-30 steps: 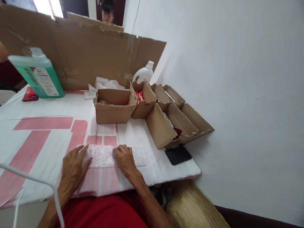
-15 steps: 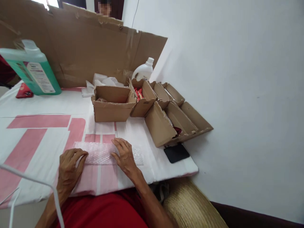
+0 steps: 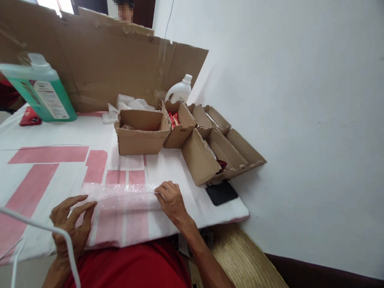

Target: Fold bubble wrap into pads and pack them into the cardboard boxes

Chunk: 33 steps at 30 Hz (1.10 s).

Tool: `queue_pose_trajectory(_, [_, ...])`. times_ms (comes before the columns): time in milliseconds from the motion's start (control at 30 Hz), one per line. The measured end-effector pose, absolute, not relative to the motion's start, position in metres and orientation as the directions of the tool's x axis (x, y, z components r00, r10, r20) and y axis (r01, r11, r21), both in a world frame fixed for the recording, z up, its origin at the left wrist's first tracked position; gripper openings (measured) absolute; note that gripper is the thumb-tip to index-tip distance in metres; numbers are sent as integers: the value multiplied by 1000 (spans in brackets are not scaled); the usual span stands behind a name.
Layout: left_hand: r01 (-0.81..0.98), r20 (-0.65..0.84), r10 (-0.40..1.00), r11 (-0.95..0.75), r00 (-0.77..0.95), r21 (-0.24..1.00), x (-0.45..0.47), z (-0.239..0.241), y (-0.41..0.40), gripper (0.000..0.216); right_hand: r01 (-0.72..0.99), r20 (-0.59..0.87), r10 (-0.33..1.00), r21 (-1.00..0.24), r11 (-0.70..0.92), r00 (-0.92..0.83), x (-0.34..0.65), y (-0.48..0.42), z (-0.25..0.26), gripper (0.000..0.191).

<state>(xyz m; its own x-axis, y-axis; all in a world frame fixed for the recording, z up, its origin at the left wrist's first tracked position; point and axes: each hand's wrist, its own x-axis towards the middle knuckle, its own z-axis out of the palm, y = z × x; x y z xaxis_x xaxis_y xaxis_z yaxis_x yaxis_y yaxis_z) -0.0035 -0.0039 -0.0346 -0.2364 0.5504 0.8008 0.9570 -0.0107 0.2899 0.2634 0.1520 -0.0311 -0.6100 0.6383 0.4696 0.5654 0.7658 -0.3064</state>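
Observation:
A clear strip of bubble wrap [image 3: 126,196] stretches between my hands near the front of the table. My left hand [image 3: 72,220] is at its left end, thumb and a finger pinched together at the near edge while the index finger reaches out above. At the right end, my right hand [image 3: 172,200] grips the wrap's edge between closed fingers and thumb. The pink-and-white table cover shows through the plastic.
Beyond the wrap stand an open cardboard box [image 3: 139,142] and several cardboard compartments [image 3: 201,156]. A black phone-like slab [image 3: 222,193] lies at right. A green-liquid jug [image 3: 52,94] and white bottle [image 3: 181,91] stand behind. A white cable [image 3: 45,227] crosses lower left.
My hands have moved apart, the left toward the lower left and the right to the right. The right fingers have closed on the wrap's end, and the wrap now looks more spread out.

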Motion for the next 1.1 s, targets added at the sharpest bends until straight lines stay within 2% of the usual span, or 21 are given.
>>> queue_pose_trajectory(167, [959,845,473,-8,-247,285,2,-14,11,20,601,768,495,-184,778,-406,267,155,12,13])
queue_pose_trajectory(267, [963,862,453,-23,-229,268,5,-2,14,21,595,827,424,-140,792,-369,273,148,28,15])
queue_pose_trajectory(400, [968,843,505,-52,-186,245,7,-12,-3,20,560,788,441,-151,815,-429,292,129,9,21])
queue_pose_trajectory(567, [965,713,676,-9,-187,262,12,-46,-32,21,581,605,574,-214,785,-553,307,108,-44,27])
queue_pose_trajectory(700, [965,665,731,-32,-155,259,17,-57,-44,17,561,520,614,-279,779,-594,311,98,-65,31])
queue_pose_trajectory(833, [970,640,763,-79,-90,230,16,-61,-61,18,520,427,641,-374,768,-638,321,91,-59,18])
queue_pose_trajectory(900, [960,612,790,-132,-50,249,12,-59,-73,14,481,409,625,-405,777,-665,327,88,-50,20])
queue_pose_trajectory(1000, [938,599,800,-170,-49,303,10,-46,-85,10,413,444,598,-448,793,-667,331,84,-36,29])
queue_pose_trajectory(1100, [938,633,767,-135,-105,319,21,-18,-74,11,416,506,642,-495,763,-576,316,82,-20,27])
